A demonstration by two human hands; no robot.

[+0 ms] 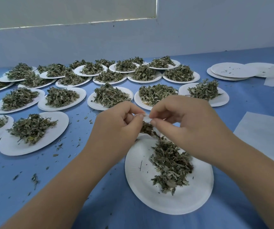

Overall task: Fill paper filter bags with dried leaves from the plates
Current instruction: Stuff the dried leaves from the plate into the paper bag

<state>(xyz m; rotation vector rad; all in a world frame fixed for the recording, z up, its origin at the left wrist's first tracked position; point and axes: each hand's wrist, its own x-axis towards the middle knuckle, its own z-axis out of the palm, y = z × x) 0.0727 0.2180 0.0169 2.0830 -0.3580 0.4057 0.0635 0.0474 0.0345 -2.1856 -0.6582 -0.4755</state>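
A white paper plate (pixel 143 187) lies near me on the blue table, with a heap of dried leaves (pixel 171 164) on its right half. Above its far edge my left hand (pixel 116 124) and my right hand (pixel 186 123) pinch the top rim of a small white paper filter bag (pixel 147 116) between them. Dark leaves show inside the bag just below my fingertips. Most of the bag is hidden by my hands.
Several paper plates heaped with dried leaves (pixel 111 96) cover the table's middle and left. A stack of empty plates (pixel 232 71) sits at the back right. White paper sheets (pixel 265 134) lie along the right side. Leaf crumbs dot the cloth at left.
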